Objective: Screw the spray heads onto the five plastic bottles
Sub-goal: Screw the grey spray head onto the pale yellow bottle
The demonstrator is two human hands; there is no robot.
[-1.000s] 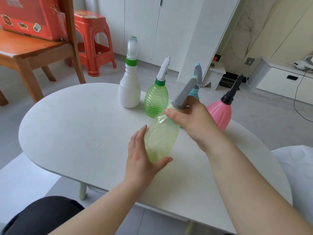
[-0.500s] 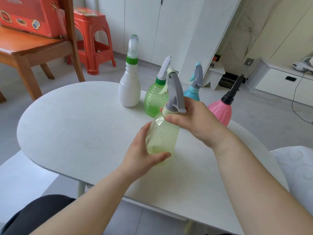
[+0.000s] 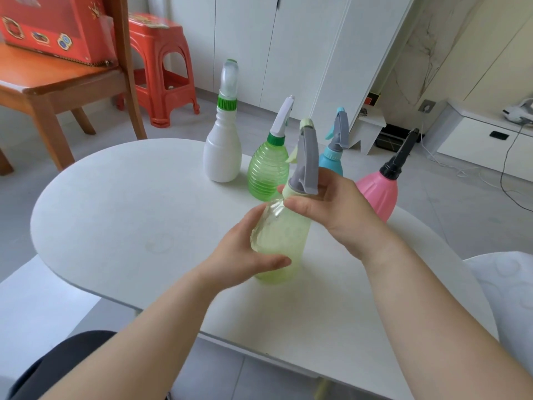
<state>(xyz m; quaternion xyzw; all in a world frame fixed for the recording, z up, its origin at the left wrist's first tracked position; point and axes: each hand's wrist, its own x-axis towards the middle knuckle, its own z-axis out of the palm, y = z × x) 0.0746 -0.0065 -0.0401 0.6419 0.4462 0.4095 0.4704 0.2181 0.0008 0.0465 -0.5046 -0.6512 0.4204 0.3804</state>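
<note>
Tightening what looks like the last of five spray heads

A person's left hand (image 3: 245, 249) wraps its fingers and thumb round the lower body of a pale yellow-green translucent plastic bottle (image 3: 281, 241). The right hand (image 3: 334, 215) pinches the pale collar under the grey trigger spray head (image 3: 307, 163) between thumb and curled fingers. The bottle stands close to upright near the front of the white oval counter (image 3: 115, 212), its base apparently resting on the top. Thin-walled and seemingly empty, it is likely light and a little springy, with smooth sides that could slip or dent under a hard squeeze. The sound hold is low on the body for bracing and on the collar, not the trigger, for turning. Behind it stand four more in a loose row: a white skittle-shaped plastic bottle with a green collar (image 3: 222, 157), a ribbed green plastic bottle (image 3: 268, 171), a blue plastic bottle (image 3: 331, 161) partly hidden by the grey head, and a round pink plastic bottle with a black nozzle (image 3: 377, 194). All four seem fitted already. A red plastic stool (image 3: 161, 62) stands on the floor beyond.
</note>
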